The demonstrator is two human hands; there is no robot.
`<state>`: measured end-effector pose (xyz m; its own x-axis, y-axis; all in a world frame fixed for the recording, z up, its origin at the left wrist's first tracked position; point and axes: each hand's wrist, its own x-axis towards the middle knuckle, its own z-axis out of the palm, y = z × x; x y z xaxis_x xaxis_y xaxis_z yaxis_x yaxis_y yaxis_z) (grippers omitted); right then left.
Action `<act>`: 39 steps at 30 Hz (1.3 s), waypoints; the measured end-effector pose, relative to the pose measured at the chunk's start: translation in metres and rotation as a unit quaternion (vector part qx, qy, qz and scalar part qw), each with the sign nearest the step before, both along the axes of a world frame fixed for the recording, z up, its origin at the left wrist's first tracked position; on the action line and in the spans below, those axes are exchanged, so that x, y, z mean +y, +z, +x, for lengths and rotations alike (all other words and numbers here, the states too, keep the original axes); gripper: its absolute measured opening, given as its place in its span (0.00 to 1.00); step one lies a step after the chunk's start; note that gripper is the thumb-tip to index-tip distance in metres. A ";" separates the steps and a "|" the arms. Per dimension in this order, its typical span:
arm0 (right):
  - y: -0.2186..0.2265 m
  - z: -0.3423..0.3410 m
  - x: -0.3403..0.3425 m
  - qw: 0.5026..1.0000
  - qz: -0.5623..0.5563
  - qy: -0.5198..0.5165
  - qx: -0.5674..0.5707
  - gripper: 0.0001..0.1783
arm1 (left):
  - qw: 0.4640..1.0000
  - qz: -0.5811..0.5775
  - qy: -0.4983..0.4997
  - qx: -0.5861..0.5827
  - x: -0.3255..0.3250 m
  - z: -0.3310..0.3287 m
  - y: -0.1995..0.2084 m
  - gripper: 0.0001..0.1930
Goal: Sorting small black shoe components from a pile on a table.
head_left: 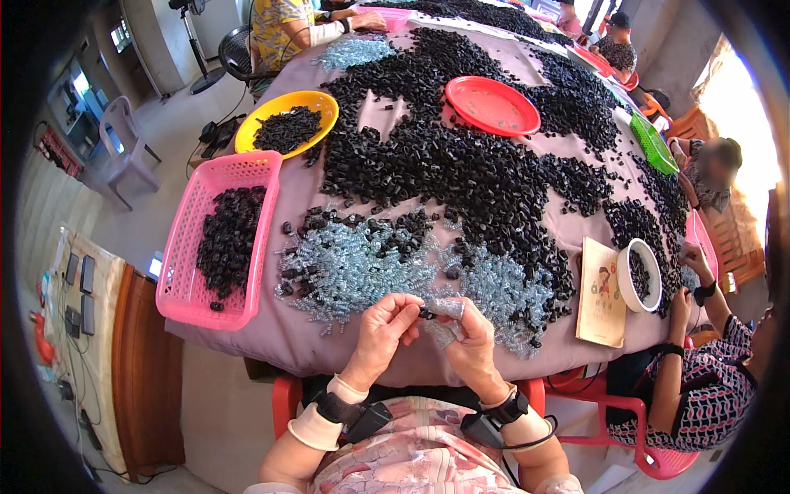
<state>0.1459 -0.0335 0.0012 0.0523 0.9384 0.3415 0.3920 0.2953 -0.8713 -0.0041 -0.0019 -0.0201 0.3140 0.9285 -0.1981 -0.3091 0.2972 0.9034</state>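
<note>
My left hand (380, 331) is closed in a pinch at the front edge of the table, on a small black plastic piece (426, 313). Facing it, my right hand (473, 342) has its fingers curled in around a whitish, translucent piece (447, 308); whether this is held or wrapped on the fingers, I cannot tell. The two hands nearly meet at the black piece. Just beyond them lies a pile of clear bluish ribbed plastic pieces (354, 267), with another heap (506, 292) to its right. Loose black pieces (461, 177) spread thickly over the table behind.
A pink basket (171, 276) and a yellow bowl (247, 140), both with black pieces, stand at the left. Farther back sits a red tray (494, 107). At right are a booklet (599, 309), a white bowl (628, 280) and a seated co-worker (699, 387). Others sit around the table.
</note>
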 end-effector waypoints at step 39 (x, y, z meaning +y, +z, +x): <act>-0.007 -0.004 0.001 0.999 -0.006 0.047 0.002 0.21 | 0.995 -0.042 -0.081 -0.028 0.005 -0.006 0.002 0.10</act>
